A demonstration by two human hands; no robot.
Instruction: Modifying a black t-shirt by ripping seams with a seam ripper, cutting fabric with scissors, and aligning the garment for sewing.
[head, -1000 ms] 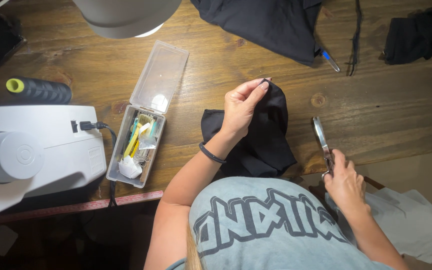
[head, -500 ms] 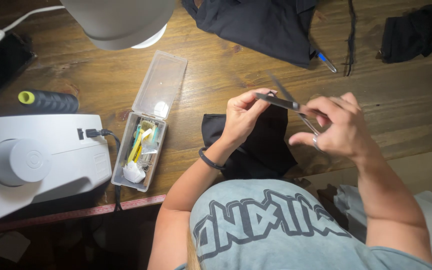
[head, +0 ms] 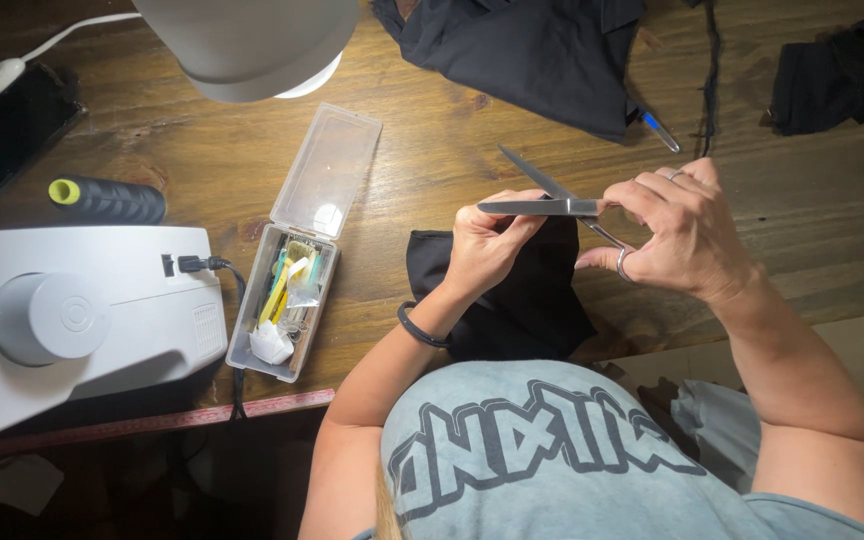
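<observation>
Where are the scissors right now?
In the head view, right of centre: the scissors are open in the right hand, blades reaching the left hand, over the small black cloth on the wooden table.

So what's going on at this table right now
A person sits at a wooden table, holding a small piece of black fabric up with the left hand. The right hand holds a pair of scissors, blades open, right at the top of that fabric by the left fingers. To the left are a white sewing machine, an open clear plastic box of small supplies and a dark thread spool. More black cloth lies farther back.
</observation>
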